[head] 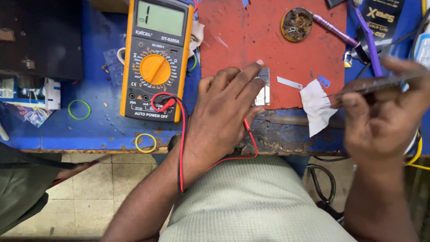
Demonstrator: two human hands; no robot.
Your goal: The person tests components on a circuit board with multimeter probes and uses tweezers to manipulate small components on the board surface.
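The left hand (226, 107) lies flat, fingers spread, pressing down a small grey rectangular circuit board (264, 87) on the worn red rubber mat (251, 36); the board sits at the mat's six o'clock edge, mostly under the fingertips. A thin red probe lead (251, 134) runs beneath this hand. At three o'clock, the right hand (380, 121), motion-blurred, pinches slim metal tweezers (380, 83) whose tips touch a crumpled white tissue (317, 105). A small flat silver metal strip (289, 83) lies between board and tissue. At nine o'clock from the board stands an orange-cased digital multimeter (154, 58) with a round dial, on the scuffed blue bench (94, 130). A round tin of brown flux residue (296, 24) sits at twelve o'clock.
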